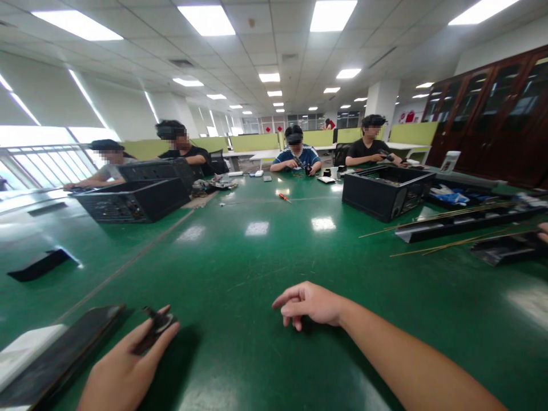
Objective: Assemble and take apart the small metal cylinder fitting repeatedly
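A pale ceiling (pixel 274 63) set with rows of bright light panels (pixel 334 15) spans the room, with dark reddish-brown cabinets (pixel 492 108) along the right and pale blinds (pixel 43 88) on the left. Below, a glossy green counter (pixel 240 274), lightly scratched and full of reflections, fills the foreground. Four people (pixel 302 155) line its far side: two at left, one in the middle in a blue and white shirt, one at right. Two open black cases (pixel 141 201) stand on the counter, one toward each side, with a dark panel (pixel 165 171) behind the left one. Metal channels (pixel 449 226) and thin brass-coloured rods (pixel 419 251), too overlapped to count, lie at right. One long dark slab (pixel 68 348) rests at lower left, just beside the wearer's left hand (pixel 122 368). The right hand (pixel 312 305), near the middle, hangs with its fingers loosely bent and apart. One red-handled screwdriver (pixel 283 197) lies well beyond both hands. One small dark part (pixel 160 322) with a round disc sits clamped between the left hand's thumb and fingers, well apart from the right hand.
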Tool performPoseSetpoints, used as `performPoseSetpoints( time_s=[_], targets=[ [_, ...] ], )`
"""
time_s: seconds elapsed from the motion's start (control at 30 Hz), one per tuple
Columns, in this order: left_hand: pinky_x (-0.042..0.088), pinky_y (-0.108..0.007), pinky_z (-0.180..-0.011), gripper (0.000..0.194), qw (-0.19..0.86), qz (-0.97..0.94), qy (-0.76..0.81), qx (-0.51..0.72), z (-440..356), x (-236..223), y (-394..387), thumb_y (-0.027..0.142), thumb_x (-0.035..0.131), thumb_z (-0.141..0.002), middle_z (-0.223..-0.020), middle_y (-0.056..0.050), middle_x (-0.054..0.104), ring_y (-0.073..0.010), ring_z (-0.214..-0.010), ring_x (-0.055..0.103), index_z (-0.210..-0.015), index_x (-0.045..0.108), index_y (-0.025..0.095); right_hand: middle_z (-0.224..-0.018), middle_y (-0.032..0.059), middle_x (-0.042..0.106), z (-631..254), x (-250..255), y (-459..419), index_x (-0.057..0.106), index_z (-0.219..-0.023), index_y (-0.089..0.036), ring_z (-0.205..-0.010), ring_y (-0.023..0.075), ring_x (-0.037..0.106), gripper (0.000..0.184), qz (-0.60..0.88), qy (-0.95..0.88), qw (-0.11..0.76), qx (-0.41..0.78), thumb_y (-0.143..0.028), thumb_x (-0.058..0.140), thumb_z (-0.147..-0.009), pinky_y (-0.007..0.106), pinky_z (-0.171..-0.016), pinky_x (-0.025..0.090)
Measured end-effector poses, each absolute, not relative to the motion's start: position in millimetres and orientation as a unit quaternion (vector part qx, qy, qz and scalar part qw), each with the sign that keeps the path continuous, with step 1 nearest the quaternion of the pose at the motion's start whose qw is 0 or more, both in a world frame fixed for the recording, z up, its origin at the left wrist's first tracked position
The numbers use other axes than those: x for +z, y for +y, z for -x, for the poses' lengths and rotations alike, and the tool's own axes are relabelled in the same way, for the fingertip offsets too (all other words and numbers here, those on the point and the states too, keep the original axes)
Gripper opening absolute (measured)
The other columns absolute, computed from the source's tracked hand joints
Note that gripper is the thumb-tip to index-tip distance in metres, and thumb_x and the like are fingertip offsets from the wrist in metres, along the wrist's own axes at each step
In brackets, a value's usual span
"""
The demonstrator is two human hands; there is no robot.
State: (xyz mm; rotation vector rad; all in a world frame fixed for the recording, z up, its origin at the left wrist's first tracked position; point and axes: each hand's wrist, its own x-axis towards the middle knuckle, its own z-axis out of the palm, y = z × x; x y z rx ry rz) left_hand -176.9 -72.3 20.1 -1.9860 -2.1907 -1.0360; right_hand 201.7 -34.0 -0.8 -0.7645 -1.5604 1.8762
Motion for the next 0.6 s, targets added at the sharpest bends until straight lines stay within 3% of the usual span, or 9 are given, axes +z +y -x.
performPoseSetpoints(
  time_s=[0.1,0.17,0.23,0.4,0.6],
  targets=[
    [0.056,-0.046,-0.086,0.045,-0.039,0.689,-0.635,-0.346,111.3,51.3,-50.1,0.054,0.063,-0.075,-0.106,-0.005,0.074,-0.0299,-0.092,0.071,-0.109,0.07,0.026,-0.075,0.0021,0.068,-202.1,-1.9,-32.2,0.066,-0.111,-0.012,-0.05,0.0081,0.056,0.039,0.293,-0.577,0.318,0.693,-0.03,0.071,-0.078,0.022,-0.055,0.042],
    [0.054,-0.046,-0.092,0.055,-0.092,0.719,-0.585,-0.364,69.6,60.9,-30.2,0.052,0.066,-0.074,-0.11,-0.007,0.073,-0.0284,-0.097,0.07,-0.121,0.063,0.024,-0.074,0.0008,0.066,-203.9,-3.3,-28.8,0.064,-0.112,-0.012,-0.05,0.0082,0.055,0.04,0.302,-0.57,0.355,0.677,-0.03,0.071,-0.077,0.022,-0.055,0.042],
    [0.055,-0.044,-0.09,0.057,-0.155,0.738,-0.542,-0.37,33.9,59.4,-10.0,0.046,0.07,-0.073,-0.107,-0.008,0.073,-0.0265,-0.094,0.07,-0.124,0.06,0.021,-0.075,-0.0008,0.064,-207.1,-6.0,-23.3,0.06,-0.113,-0.014,-0.051,0.0081,0.055,0.041,0.327,-0.564,0.399,0.645,-0.027,0.071,-0.075,0.022,-0.054,0.042],
    [0.056,-0.035,-0.083,0.03,-0.214,0.785,-0.455,-0.362,-16.6,29.5,18.9,0.031,0.073,-0.073,-0.096,-0.005,0.07,-0.0218,-0.089,0.068,-0.1,0.069,0.02,-0.093,-0.0005,0.062,-215.4,-18.8,-8.7,0.051,-0.111,-0.02,-0.055,0.0061,0.053,0.046,0.447,-0.582,0.482,0.479,-0.012,0.067,-0.068,0.02,-0.053,0.042],
    [0.05,-0.032,-0.083,0.032,-0.215,0.823,-0.408,-0.332,-12.7,8.7,15.1,0.019,0.073,-0.073,-0.097,-0.002,0.066,-0.0192,-0.092,0.064,-0.105,0.07,0.026,-0.111,0.0035,0.059,-213.5,-27.5,-10.6,0.045,-0.124,-0.024,-0.059,0.0056,0.056,0.062,0.472,-0.633,0.453,0.414,-0.007,0.065,-0.067,0.02,-0.055,0.044]
  ],
)
